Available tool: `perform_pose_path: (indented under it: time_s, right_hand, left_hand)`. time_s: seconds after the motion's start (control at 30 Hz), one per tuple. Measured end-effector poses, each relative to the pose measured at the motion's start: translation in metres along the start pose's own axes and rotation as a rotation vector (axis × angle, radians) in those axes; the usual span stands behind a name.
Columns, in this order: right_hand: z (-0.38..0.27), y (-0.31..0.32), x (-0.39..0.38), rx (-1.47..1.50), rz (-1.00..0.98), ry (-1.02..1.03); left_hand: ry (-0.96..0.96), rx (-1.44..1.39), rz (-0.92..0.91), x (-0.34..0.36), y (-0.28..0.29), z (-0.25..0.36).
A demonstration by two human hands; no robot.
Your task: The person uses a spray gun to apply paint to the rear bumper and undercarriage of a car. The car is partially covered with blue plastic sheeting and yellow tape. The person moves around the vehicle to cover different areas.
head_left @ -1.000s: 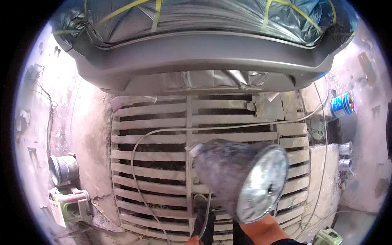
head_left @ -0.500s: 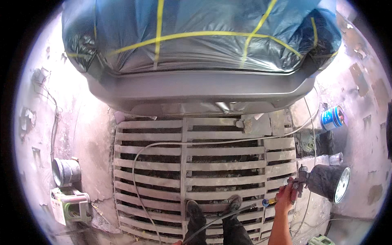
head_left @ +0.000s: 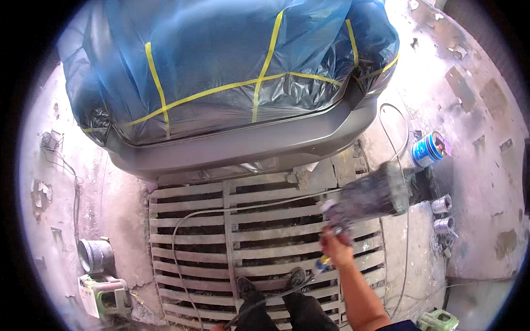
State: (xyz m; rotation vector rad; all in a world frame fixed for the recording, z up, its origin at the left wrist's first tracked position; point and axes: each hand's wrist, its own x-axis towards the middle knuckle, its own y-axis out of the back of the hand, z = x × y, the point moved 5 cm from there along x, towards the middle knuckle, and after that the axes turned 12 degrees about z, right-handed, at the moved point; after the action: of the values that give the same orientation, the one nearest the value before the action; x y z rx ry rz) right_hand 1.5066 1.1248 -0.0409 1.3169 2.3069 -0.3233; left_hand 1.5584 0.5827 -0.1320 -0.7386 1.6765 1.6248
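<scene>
My right hand (head_left: 338, 249) is closed around the grip of a spray gun (head_left: 334, 216), smeared by motion. A large dark paint cup (head_left: 372, 193) sits on the gun, tilted to the right. From the handle's yellow and blue fitting, an air hose (head_left: 276, 299) runs down across my legs. Only a bit of my left hand (head_left: 219, 327) shows at the lower edge, closed on this hose. Ahead stands a car's grey rear bumper (head_left: 237, 153), apart from the gun. Blue plastic sheeting (head_left: 215, 49) with yellow masking tape (head_left: 267, 66) covers the car above it.
A slatted floor grate (head_left: 276, 243) lies under my feet, with hose looped across it. On the right stand a blue-and-white can (head_left: 428, 150) and smaller tins (head_left: 443, 225). On the left, a bucket (head_left: 95, 256) is beside a pale green stool (head_left: 105, 295).
My right hand has swung the spray gun leftward and up toward the bumper. The view has turned, so the car now slants and sits further left.
</scene>
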Motion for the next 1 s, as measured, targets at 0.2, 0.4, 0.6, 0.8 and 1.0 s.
perform_pose_path:
  time_s: [0.2,0.4,0.6,0.8,1.0]
  right_hand:
    - [-0.089,0.119,0.02,0.02,0.525,0.138]
    - [-0.13,0.099,0.004,0.059,0.52,0.184]
    - [-0.085,-0.018,-0.038,-0.288,0.246,0.122]
    - [-0.099,-0.164,-0.121,-0.237,-0.243,-0.09]
    - [-0.131,-0.159,-0.089,-0.262,-0.155,-0.136]
  left_hand:
    - [-0.081,-0.239,0.216,0.016,0.054,0.089]
    - [-0.185,-0.354,0.356,0.041,0.058,0.079]
    - [-0.134,-0.231,0.262,0.079,0.093,-0.012]
    - [-0.108,-0.328,0.252,0.085,0.158,-0.067]
    - [-0.095,-0.329,0.211,0.107,0.165,-0.064]
